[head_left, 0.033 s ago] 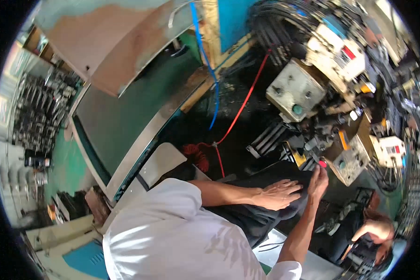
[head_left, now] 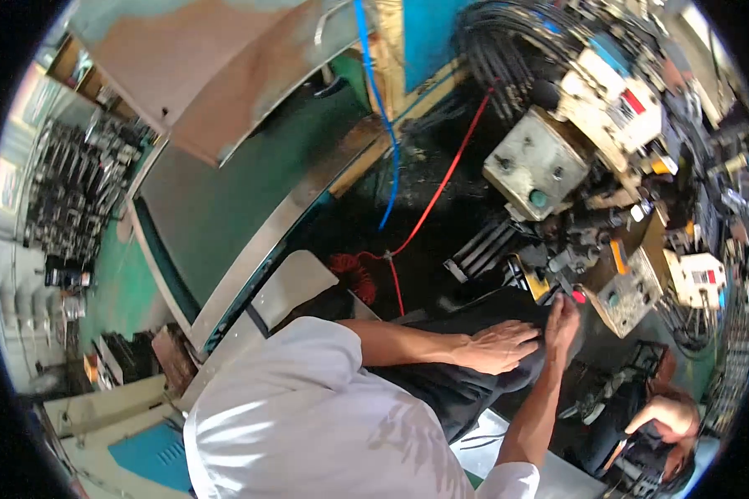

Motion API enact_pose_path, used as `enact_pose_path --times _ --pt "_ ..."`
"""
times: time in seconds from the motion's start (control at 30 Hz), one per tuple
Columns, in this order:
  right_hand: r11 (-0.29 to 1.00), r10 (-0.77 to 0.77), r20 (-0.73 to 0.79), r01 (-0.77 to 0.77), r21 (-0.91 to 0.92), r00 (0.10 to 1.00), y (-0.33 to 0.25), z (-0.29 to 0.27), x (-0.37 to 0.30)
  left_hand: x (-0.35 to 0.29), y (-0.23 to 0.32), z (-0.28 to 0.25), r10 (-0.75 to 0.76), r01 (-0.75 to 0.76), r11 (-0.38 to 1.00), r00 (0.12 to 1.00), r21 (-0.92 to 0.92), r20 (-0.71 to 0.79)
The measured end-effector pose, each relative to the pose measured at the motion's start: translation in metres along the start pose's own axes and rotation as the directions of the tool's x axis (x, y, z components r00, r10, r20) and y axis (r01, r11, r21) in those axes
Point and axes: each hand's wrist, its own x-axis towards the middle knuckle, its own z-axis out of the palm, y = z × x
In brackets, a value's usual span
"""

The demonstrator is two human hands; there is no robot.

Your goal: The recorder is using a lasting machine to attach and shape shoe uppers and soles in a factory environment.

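Observation:
My left hand [head_left: 498, 347] lies flat, palm down, on my dark trousers [head_left: 441, 378] near the knee, its fingers stretched out and holding nothing. Beside the knee, my right hand [head_left: 562, 326] is raised with its fingers bent and close together. Its fingertips are next to a round red knob or button [head_left: 578, 297] by the corner of a worn metal control box [head_left: 629, 291]. Whether they touch it, or hold anything small, I cannot make out. Just beyond the hand is a yellow part [head_left: 538, 288] among metal machine pieces.
A second control box [head_left: 534, 162] with a green button stands farther off. Blue [head_left: 391, 158] and red [head_left: 446, 179] hoses hang ahead. A metal-edged green-topped bench [head_left: 241, 216] is at left. Another person [head_left: 670, 412] bends over at the lower right. Black cables [head_left: 516, 41] are bundled at the back.
The view has shifted slightly, so the surroundings sit a little farther right. My right fingertips are slightly farther left of the red knob. My left hand stays on the trousers.

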Motion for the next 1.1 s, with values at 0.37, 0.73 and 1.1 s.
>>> enact_pose_path --times 0.37,0.73,1.1 --pt "0.908 -0.096 0.033 0.101 -0.407 0.995 -0.057 0.042 0.000 -0.029 -0.045 -0.016 -0.195 0.184 0.975 0.977 -0.125 -0.086" --pt "0.946 -0.099 -0.272 0.006 -0.324 0.957 -0.023 0.025 -0.063 0.068 -0.069 -0.157 -0.012 0.042 0.997 0.896 0.058 -0.443" --pt "0.956 -0.024 -0.263 -0.054 -0.287 0.964 -0.021 0.020 -0.045 0.209 -0.211 -0.349 0.095 0.480 0.736 0.624 0.477 -0.776"
